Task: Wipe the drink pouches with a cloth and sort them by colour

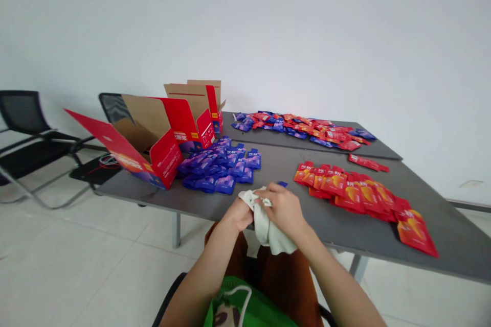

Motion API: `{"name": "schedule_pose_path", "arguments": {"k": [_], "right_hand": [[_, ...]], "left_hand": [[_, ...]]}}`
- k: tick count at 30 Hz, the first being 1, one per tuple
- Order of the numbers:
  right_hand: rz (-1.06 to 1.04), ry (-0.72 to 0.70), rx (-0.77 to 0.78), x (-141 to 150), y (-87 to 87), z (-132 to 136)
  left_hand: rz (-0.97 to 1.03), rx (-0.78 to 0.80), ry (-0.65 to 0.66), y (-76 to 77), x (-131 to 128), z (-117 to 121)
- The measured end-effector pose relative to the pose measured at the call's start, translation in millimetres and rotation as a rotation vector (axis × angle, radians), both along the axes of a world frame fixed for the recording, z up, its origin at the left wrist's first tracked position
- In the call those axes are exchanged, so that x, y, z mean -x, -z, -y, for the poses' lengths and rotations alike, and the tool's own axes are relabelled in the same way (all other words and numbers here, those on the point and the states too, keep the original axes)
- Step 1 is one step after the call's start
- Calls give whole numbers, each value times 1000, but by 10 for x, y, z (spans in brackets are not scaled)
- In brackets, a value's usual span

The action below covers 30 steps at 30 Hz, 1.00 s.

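Your left hand (238,215) and right hand (280,209) grip a crumpled off-white cloth (265,230) at the edge of a grey table (276,168), between blue sachets (218,167) and red sachets (345,189), their print unreadable.

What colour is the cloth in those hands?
The cloth is plain off-white, and it shows best in the head view.

Grey desk (337,230), two sections; open red cardboard cartons (153,133), left end; heap of blue sachets (218,168) beside them; overlapping red sachets (356,194), right; mixed red and blue sachets (299,130), far section; black mesh chairs (26,133), left; white floor tiles (95,260); green bag (245,306), lap
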State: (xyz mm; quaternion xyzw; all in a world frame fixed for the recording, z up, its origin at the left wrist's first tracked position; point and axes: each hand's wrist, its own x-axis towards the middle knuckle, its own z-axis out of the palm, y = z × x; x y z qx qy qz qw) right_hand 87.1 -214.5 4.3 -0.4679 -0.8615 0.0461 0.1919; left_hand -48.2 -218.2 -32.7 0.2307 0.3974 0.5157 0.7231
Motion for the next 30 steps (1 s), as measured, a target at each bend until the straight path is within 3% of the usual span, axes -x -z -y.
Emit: {"name": "schedule_pose_path", "arguments": {"k": [2, 5, 10, 13, 16, 18, 20, 23, 26, 30], "right_hand": [[0, 8, 29, 67, 146, 43], [-30, 200, 35, 26, 321, -50], [50, 458, 93, -207, 367, -257], [84, 543, 92, -255, 380, -238], [87, 609, 61, -230, 421, -168], [88, 613, 42, -213, 448, -138], [86, 599, 26, -210, 468, -130], [83, 586, 6, -223, 488, -136], [70, 587, -7, -236, 504, -131], [49, 592, -32, -256, 533, -101]], "left_hand": [[-1, -48, 25, 25, -4, 51], [-107, -55, -5, 124, -27, 115], [-301, 18, -37, 229, -11, 192], [-330, 3, -46, 104, 161, 267], [-450, -78, -103, -125, 451, 295], [-686, -212, -255, -293, 645, 248], [-1070, -348, -462, -449, 790, 133], [-1655, -391, -643, -600, 882, -170], [-2036, -510, -591, -580, 860, -565], [-2328, -720, -312, -337, 753, -963]]}}
